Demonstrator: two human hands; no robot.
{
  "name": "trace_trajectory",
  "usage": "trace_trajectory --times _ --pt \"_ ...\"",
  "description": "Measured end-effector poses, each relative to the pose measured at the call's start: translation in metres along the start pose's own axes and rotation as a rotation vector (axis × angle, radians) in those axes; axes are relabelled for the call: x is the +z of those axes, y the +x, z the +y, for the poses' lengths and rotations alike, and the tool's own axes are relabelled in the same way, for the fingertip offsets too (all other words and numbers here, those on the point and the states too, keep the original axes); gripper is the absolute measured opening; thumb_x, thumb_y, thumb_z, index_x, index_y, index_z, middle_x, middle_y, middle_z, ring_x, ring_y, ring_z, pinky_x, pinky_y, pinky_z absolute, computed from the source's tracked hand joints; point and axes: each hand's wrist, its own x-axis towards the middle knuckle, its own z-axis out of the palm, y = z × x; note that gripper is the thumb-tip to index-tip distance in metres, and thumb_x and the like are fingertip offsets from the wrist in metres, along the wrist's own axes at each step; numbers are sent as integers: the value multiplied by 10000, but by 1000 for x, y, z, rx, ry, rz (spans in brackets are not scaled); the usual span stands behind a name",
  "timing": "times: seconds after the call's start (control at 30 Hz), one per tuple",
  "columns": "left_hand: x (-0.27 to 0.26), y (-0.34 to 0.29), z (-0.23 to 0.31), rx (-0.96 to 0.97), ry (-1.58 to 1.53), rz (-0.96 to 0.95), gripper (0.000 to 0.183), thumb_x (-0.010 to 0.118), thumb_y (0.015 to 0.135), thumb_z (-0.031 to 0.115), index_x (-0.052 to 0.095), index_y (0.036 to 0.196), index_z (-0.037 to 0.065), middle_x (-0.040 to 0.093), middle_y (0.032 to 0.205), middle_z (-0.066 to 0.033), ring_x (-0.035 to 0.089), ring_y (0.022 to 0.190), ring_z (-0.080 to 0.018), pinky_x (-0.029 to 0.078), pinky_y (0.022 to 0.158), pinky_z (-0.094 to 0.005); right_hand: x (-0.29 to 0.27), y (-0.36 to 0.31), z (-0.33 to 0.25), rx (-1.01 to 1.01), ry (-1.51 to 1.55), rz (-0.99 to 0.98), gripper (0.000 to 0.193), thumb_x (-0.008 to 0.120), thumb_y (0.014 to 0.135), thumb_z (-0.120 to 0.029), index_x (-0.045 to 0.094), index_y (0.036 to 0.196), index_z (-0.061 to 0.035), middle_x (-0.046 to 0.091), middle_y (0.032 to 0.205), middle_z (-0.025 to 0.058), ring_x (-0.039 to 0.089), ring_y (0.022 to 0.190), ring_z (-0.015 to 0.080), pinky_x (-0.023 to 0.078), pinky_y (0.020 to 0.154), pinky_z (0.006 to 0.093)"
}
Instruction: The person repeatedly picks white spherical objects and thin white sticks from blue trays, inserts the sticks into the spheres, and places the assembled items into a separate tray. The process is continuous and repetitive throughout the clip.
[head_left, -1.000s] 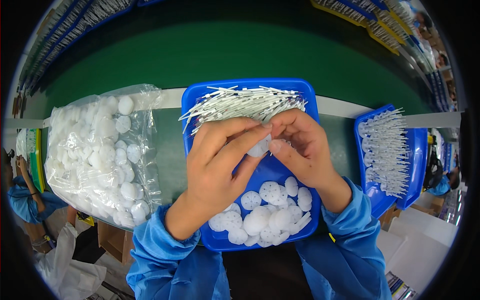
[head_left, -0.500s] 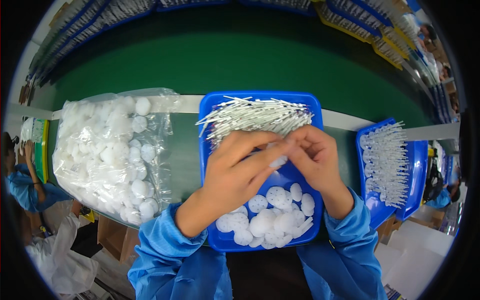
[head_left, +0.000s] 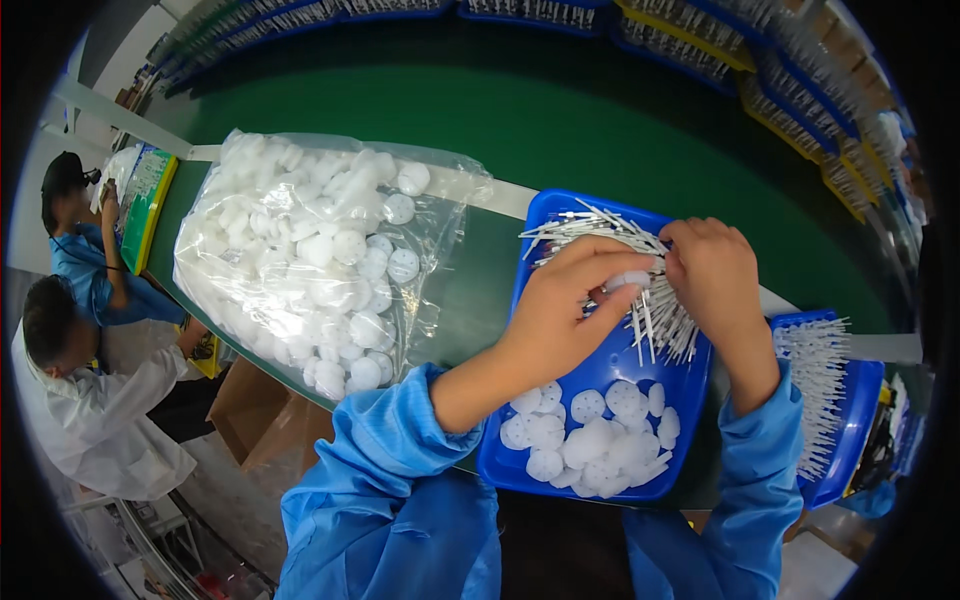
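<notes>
My left hand [head_left: 575, 300] is closed over the middle of a blue tray [head_left: 612, 362], pinching a small white plastic disc [head_left: 628, 281] between thumb and fingers. A heap of thin white sticks [head_left: 590, 222] fills the tray's far half, and a couple of them point down just below the disc. Over the right side of that heap is my right hand [head_left: 718, 280], its fingers curled together at the sticks. Whatever lies between those fingertips is hidden. Loose white discs with small holes [head_left: 605, 445] lie piled in the tray's near half.
Left of the tray lies a clear plastic bag [head_left: 290, 260] full of white discs. At the right sits another blue tray [head_left: 855, 420] with rows of sticks. Stacked trays [head_left: 690, 40] line the far edge of the green table [head_left: 400, 90]. Two people [head_left: 95, 390] are at the left.
My hands were together over the tray; the right has parted from the left and moved to the stick heap. The left still has a disc. The whole view has swung left.
</notes>
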Motion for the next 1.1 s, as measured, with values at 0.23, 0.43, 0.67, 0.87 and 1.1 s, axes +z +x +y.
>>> trace_trajectory --times 0.23,0.43,0.67,0.87,1.1 --pt "4 0 -4 -179 -68 23 350 738 1018 56 748 1368 70 785 1283 -76 748 1054 -133 601 846 -268 -2 -42 -8 446 920 292 169 746 924 62 725 1077 -8 666 886 32 667 841 123 535 741 255" --pt "1 -6 -9 -206 -45 -29 364 704 1022 -8 720 1382 37 801 1250 -102 757 1120 -170 613 943 -310 -8 -56 -36 355 1626 264 247 686 968 108 662 1202 32 633 1107 77 692 971 127 647 905 305" --pt "0 -5 -4 -184 -38 -91 341 691 1022 -39 696 1363 -29 790 1277 -177 757 1165 -211 602 1014 -337 -1 -67 -50 401 1049 109 242 826 890 34 784 1118 -34 753 1001 75 742 801 113 612 707 255" --pt "5 -5 -6 -177 -76 79 352 738 972 -36 760 1317 31 807 1208 -108 744 1010 -155 602 869 -275 -7 -67 -53 427 931 138 221 827 925 -48 821 1145 -36 790 831 82 731 647 110 572 598 259" --pt "0 -1 1 -48 230 71 378 768 921 -58 798 1282 50 814 1159 -109 721 963 -176 596 828 -293 -7 -67 -50 322 876 151 224 781 974 -67 812 1192 -23 784 832 110 732 638 144 576 604 285"
